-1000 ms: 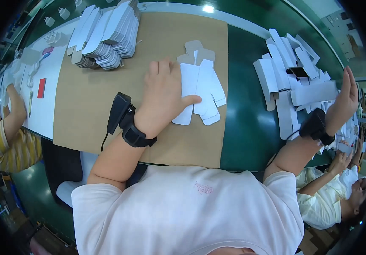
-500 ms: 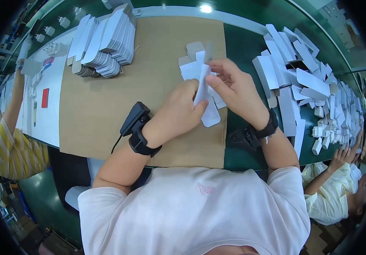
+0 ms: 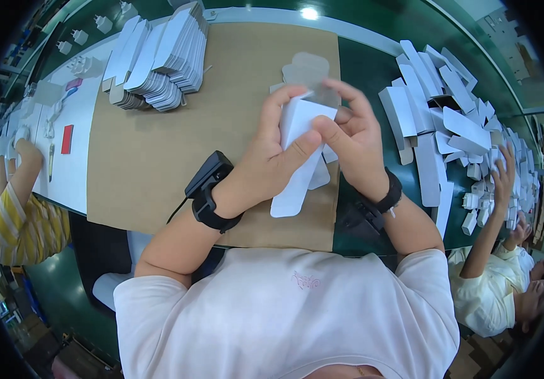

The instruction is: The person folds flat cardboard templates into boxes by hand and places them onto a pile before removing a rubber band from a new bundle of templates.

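Note:
A white folding box is held up between my two hands, its body opened out and a long flap pointing toward me. My left hand grips its left side, thumb on the front face and fingers behind the upper edge. Closed round the right side is my right hand, its thumb against the front near my left thumb and its fingers at the top end. Beneath and behind the box lies another flat carton blank, with grey-looking flaps, partly hidden by my hands.
Brown board covers the table before me. Stacked flat blanks stand at its far left. Loose white boxes heap on the right, with small white adapters. A red object lies left. Co-workers sit on both sides.
The folded blank has opened into a box shape and turned so its broad face shows. Both hands have shifted around it. The right co-worker's arm has risen; the left one's has come down.

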Motion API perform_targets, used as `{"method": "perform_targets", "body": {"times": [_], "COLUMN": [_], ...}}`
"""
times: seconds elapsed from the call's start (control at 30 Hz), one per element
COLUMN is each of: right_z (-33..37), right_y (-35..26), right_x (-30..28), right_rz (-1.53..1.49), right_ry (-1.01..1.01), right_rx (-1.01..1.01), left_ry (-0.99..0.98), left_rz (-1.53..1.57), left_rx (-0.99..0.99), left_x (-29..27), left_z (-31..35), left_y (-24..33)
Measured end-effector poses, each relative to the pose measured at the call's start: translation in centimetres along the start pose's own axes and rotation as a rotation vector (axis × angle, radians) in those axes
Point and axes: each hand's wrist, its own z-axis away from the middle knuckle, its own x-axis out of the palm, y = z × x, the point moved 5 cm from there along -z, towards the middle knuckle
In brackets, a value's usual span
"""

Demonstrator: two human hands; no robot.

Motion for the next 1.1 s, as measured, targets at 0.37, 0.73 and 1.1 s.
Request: {"method": "perform_targets", "body": {"times": [0.37, 0.73, 1.1], "right_z": [0.3, -0.9, -0.3], "right_y": [-1.5, -1.7, -10.9], "right_x": [-0.8, -2.2, -9.3], "right_rz": [0.18, 0.251, 0.697], "right_ry": [-0.051, -0.124, 0.349], "right_rx": [-0.316, 0.07, -0.197], "left_ry": [-0.019, -0.144, -0.003], "left_rz": [0.334, -0.033, -0.327], "left_rx": [-0.187, -0.041, -0.005], "left_x": [0.7, 0.5, -1.6], "left_z": [0.2, 0.1, -0.6], "left_y": [1.0, 0.6, 1.0]}}
